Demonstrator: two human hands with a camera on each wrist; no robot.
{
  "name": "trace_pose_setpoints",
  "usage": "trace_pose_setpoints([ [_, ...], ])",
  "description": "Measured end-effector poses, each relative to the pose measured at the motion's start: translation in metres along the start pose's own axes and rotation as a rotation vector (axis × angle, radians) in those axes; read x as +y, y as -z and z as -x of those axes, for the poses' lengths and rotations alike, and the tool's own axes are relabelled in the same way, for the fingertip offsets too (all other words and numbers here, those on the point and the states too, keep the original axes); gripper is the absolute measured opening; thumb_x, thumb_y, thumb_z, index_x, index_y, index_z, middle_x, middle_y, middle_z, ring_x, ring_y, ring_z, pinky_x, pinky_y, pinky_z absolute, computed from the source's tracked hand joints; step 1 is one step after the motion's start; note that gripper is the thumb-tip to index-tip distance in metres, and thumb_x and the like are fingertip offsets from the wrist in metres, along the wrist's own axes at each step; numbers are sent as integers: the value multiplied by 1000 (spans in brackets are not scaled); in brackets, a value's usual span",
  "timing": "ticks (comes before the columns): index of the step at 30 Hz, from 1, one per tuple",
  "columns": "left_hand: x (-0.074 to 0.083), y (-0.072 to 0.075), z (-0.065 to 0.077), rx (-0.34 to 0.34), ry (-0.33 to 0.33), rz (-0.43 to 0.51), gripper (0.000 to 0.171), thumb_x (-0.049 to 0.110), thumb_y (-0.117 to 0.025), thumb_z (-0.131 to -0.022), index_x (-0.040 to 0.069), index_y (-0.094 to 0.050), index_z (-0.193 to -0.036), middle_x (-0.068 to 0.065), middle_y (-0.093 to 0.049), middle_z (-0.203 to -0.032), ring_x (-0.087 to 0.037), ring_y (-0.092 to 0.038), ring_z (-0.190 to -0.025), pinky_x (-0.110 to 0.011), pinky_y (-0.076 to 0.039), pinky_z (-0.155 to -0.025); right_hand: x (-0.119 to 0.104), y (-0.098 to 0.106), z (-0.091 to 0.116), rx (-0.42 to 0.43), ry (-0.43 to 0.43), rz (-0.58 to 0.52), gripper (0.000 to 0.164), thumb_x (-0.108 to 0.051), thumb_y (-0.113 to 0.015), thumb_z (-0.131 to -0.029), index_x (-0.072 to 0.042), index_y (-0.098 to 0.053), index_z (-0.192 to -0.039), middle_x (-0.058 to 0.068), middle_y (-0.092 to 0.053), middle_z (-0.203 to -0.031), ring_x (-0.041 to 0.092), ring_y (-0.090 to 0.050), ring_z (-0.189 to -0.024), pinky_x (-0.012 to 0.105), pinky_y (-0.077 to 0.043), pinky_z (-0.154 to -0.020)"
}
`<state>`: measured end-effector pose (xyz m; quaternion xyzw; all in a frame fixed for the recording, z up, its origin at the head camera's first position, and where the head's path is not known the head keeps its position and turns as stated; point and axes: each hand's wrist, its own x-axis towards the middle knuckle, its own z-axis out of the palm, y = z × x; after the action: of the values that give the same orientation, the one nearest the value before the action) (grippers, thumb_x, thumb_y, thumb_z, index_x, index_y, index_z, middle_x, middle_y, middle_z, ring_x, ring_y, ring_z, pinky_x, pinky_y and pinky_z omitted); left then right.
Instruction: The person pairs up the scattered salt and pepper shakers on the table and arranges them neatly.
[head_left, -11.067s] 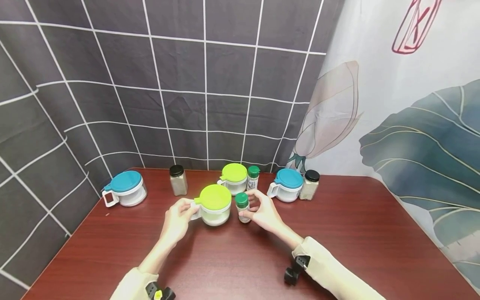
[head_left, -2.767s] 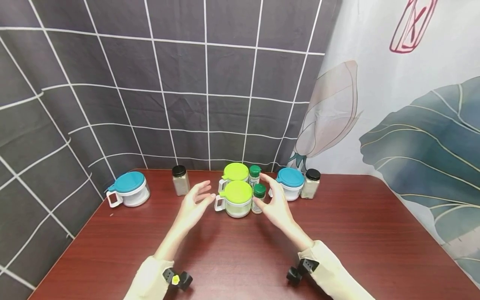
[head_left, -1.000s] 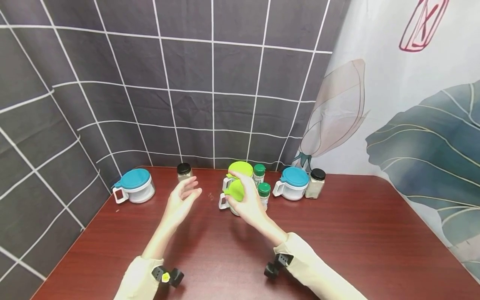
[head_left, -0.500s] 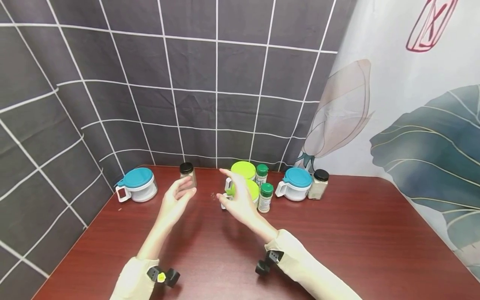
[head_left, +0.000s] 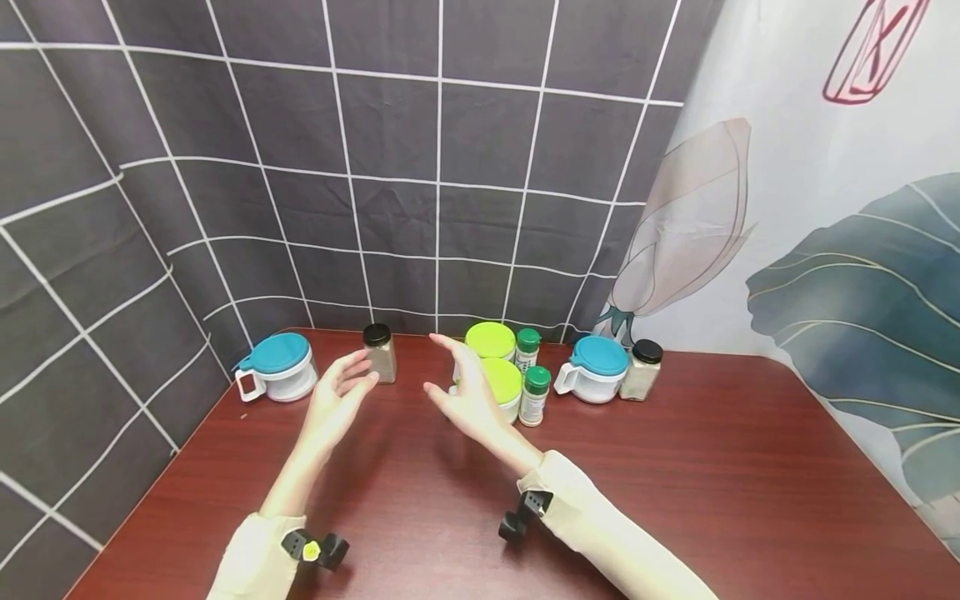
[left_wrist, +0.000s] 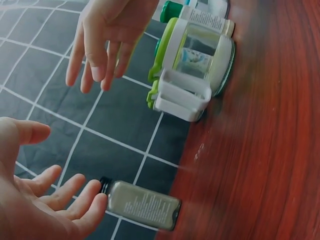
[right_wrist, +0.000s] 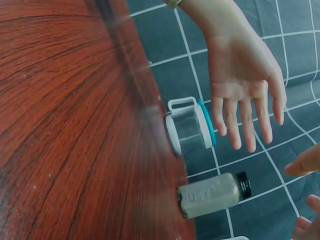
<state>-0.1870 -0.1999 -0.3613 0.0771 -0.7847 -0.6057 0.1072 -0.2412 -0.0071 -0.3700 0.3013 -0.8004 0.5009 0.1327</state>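
Observation:
My left hand (head_left: 333,406) hovers over the table with loosely bent fingers, holding nothing. Just beyond it stands a black-capped spice jar (head_left: 381,357), which also shows in the left wrist view, close to the fingertips. My right hand (head_left: 471,396) is held in the air, thumb and fingers apart and nothing between them. It partly hides two lime-lidded seasoning pots, a front one (head_left: 504,385) and a back one (head_left: 491,340). Right of these stand two green-capped shaker bottles, the front one (head_left: 533,398) and the back one (head_left: 527,350).
A blue-lidded pot (head_left: 279,367) stands at the far left. Another blue-lidded pot (head_left: 596,368) is at the right, beside a second black-capped jar (head_left: 641,371). Grey gridded cloth (head_left: 390,208) rises behind the brown table (head_left: 675,467).
Earlier, my left hand held the front lime-lidded pot's handle and my right the front green-capped shaker. Both were set beside their matching pair and released. Both hands then moved left.

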Motion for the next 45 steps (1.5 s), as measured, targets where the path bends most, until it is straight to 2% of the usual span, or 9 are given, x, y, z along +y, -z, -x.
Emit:
trace_pose_setpoints([
  [2, 0, 3, 0, 2, 5, 3, 48, 12, -56, -95, 6, -43, -141, -19, -50, -141, -29, -54, -121, -8, -43, -81, 1, -1, -2, -6, 0, -4, 61, -2, -71, -80, -9, -49, -137, 8, -54, -138, 24, -48, -127, 42, -44, -101],
  [4, 0, 6, 0, 9, 9, 3, 48, 12, -55, -96, 6, -42, -141, -19, -50, -142, -18, -57, -115, -9, -44, -81, 1, -3, -4, -13, 4, -9, 61, -2, -70, -80, -8, -48, -137, 9, -53, -138, 25, -48, -127, 42, -46, -97],
  [10, -3, 15, 3, 22, 20, -6, 47, 12, -54, -97, 5, -41, -142, -21, -48, -142, 17, -51, -87, -11, -47, -81, 3, -6, -9, -23, 3, -49, 61, -1, -70, -81, -7, -47, -137, 12, -53, -137, 28, -51, -127, 42, -43, -105],
  [19, -8, 26, 7, 29, 36, -4, 49, 14, -51, -98, 2, -37, -144, -23, -45, -144, 19, -50, -88, -7, -45, -78, 6, -12, -13, -22, -3, -131, 61, 3, -68, -81, -6, -46, -137, 15, -53, -137, 30, -53, -125, 46, -45, -102],
  [27, -9, 34, 6, 52, 27, -9, 48, 16, -51, -98, 1, -40, -142, -26, -46, -142, 22, -50, -88, -8, -47, -79, 8, -20, -17, -16, 10, -124, 60, 3, -68, -81, -8, -47, -136, 13, -55, -135, 28, -55, -123, 41, -46, -101],
  [30, -8, 38, 5, 64, 16, -24, 46, 17, -52, -98, 0, -44, -140, -16, -55, -135, 21, -52, -88, -7, -46, -78, 8, -22, -19, -14, 16, -135, 59, 2, -68, -81, -8, -48, -136, 12, -55, -135, 27, -54, -124, 42, -46, -101],
  [33, -7, 42, 4, 74, 0, -26, 46, 19, -54, -97, -1, -46, -138, 7, -62, -121, 21, -53, -87, -7, -46, -78, 9, -25, -22, 3, 29, -149, 57, 3, -67, -82, -7, -48, -135, 12, -55, -135, 27, -54, -123, 43, -46, -101],
  [37, -8, 48, 5, 81, -32, -8, 46, 19, -55, -97, -4, -47, -136, 29, -58, -100, 22, -54, -87, -8, -47, -77, 11, -29, -25, 16, 49, -168, 55, 4, -66, -82, -6, -49, -133, 13, -57, -134, 29, -54, -123, 44, -46, -100],
  [45, -13, 57, 6, 104, -56, 4, 45, 17, -57, -96, -6, -48, -134, 40, -54, -89, 21, -55, -87, -6, -47, -74, 9, -33, -29, 11, 70, -168, 54, 4, -66, -82, -6, -50, -133, 15, -58, -131, 30, -56, -121, 44, -47, -99],
])
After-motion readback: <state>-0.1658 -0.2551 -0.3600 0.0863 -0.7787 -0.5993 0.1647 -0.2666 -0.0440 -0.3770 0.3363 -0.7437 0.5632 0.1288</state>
